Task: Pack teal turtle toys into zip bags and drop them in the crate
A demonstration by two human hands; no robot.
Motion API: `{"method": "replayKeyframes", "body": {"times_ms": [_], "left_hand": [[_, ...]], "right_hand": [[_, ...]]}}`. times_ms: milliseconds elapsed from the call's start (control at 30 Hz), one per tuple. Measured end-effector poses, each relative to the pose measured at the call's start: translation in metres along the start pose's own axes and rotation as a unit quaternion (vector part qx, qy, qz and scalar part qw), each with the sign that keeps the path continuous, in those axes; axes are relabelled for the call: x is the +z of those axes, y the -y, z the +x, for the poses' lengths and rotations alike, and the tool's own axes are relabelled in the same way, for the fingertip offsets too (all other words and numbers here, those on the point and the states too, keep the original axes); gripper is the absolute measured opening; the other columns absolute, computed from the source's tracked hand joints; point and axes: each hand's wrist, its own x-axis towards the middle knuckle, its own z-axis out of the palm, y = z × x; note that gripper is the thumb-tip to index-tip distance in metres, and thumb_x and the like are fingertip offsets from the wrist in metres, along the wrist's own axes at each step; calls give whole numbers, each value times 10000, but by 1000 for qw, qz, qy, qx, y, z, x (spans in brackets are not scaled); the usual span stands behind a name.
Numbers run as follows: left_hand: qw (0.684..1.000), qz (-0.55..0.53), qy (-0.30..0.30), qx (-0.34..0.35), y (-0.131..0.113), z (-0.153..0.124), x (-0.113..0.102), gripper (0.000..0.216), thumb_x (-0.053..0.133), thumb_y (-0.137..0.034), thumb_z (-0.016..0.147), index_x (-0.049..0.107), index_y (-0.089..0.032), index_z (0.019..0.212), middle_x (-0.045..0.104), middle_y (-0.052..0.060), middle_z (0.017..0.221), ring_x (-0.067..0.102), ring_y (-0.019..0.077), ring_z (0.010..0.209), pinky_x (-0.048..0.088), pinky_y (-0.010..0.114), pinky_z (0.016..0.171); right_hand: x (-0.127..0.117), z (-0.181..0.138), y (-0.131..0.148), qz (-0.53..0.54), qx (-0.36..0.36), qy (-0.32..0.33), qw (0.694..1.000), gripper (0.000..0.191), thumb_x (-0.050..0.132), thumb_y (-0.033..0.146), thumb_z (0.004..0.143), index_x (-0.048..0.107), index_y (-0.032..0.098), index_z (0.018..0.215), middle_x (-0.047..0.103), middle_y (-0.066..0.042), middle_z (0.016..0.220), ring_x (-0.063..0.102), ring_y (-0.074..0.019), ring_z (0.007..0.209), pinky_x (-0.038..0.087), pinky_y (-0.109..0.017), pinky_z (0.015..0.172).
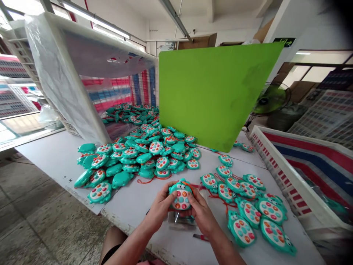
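Note:
A teal turtle-shaped toy (181, 200) with a white face of orange, red and blue round buttons is held upright between both my hands. My left hand (164, 201) grips its left side, thumb on the button face. On the opposite side my right hand (199, 206) wraps the edge, thumb also on the front. An orange cord shows at the toy's top right. Beneath the hands lies a clear box-like object (180, 220), partly covered by them. A tool with a red part (200, 237) rests on the table beside my right forearm.
A big heap of the same toys (143, 154) spills from a tipped, plastic-wrapped crate (63, 81). More toys (248, 211) lie at the right. A green board (215, 92) stands behind. One white crate (275, 162) with a striped lining borders the table's right side.

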Motion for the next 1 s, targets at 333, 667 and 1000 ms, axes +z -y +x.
{"method": "replayKeyframes", "body": {"times_ms": [333,667,1000], "left_hand": [[998,-6,40,41,17,-23,-4,609,654,-409,818,397,-263,1351,542,89,1277,573,231,1050,517,355,866],[999,-1,36,24,36,-23,14,601,612,-489,822,393,-262,1334,550,86,1258,581,248,1039,537,334,777],[998,11,14,56,24,-14,1,545,571,-416,877,379,-254,1361,492,72,1364,549,237,1124,495,327,884]], "right_hand": [[1,-13,-2,-42,32,0,999,489,619,522,814,549,296,1243,614,-65,1107,631,-226,806,557,-305,502],[-16,-30,-6,-42,96,-75,992,559,644,538,788,513,309,1281,648,-68,1087,646,-210,736,546,-310,490],[-4,-20,13,20,60,38,997,521,506,591,867,535,256,1265,633,-99,1121,647,-221,805,551,-281,473]]}}
